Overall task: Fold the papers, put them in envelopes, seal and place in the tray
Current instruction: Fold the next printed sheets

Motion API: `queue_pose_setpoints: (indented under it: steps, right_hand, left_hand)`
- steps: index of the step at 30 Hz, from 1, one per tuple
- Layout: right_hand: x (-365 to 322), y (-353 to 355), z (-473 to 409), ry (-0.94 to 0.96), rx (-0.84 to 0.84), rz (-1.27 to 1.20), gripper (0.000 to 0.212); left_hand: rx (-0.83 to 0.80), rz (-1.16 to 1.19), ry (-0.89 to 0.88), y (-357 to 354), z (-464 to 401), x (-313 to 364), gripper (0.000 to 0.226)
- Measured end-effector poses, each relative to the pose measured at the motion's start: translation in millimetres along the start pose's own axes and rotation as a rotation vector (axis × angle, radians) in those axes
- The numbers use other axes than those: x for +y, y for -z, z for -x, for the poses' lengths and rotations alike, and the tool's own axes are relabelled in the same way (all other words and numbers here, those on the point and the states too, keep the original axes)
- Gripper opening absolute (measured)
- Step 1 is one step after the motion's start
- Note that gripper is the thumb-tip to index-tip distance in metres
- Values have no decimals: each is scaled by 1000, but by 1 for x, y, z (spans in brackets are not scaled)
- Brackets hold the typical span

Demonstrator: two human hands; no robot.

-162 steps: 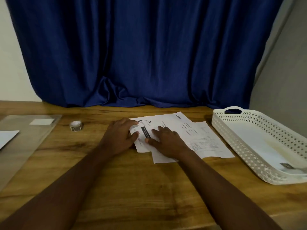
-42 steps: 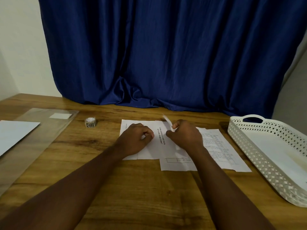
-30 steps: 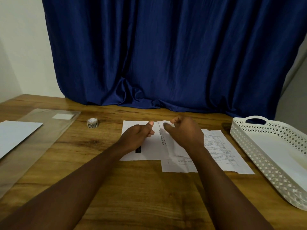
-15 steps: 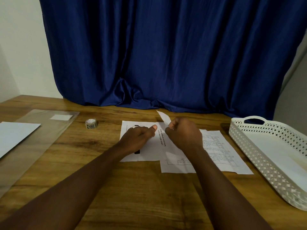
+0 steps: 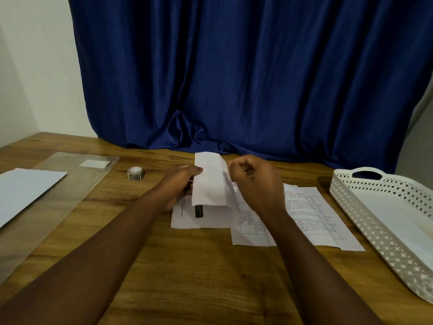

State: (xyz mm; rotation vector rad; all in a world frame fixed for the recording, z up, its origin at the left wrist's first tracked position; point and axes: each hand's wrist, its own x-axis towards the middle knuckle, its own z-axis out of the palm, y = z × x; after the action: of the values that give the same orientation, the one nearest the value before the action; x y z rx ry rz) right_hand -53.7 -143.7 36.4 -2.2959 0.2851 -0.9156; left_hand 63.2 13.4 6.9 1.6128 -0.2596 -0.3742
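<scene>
Folded paper (image 5: 209, 184), held up above the desk (image 5: 187, 266) between both hands: left hand (image 5: 177, 188) fingers (image 5: 195, 170) pinch its left edge, right hand (image 5: 255, 184) fingers (image 5: 234, 164) are curled at its right edge, though actual contact there cannot be told. Under the fingers, flat printed sheets (image 5: 304, 219), partly hidden by paper and right forearm; left of the fingers a small tape roll (image 5: 135, 176), then a clear sleeve (image 5: 58, 195) over a white envelope (image 5: 21, 191); right of them the white perforated tray (image 5: 375, 207). Wooden desk; blue curtain (image 5: 246, 78) behind, pale wall (image 5: 35, 66) at left.
</scene>
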Motion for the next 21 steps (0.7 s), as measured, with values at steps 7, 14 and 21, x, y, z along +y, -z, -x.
queue_pose_setpoints:
  steps: [7,14,21]
  right_hand:
    - [34,-17,-7,-241,-305,140,39]
    - [38,-37,0,-213,-465,495,75]
    - [33,-38,5,-183,-478,511,65]
  left_hand:
    - [156,-254,-3,28,-2,1,21]
    - [299,-1027,-261,36,-6,-15,79]
    - [-149,-1220,-391,0,-3,-37,65]
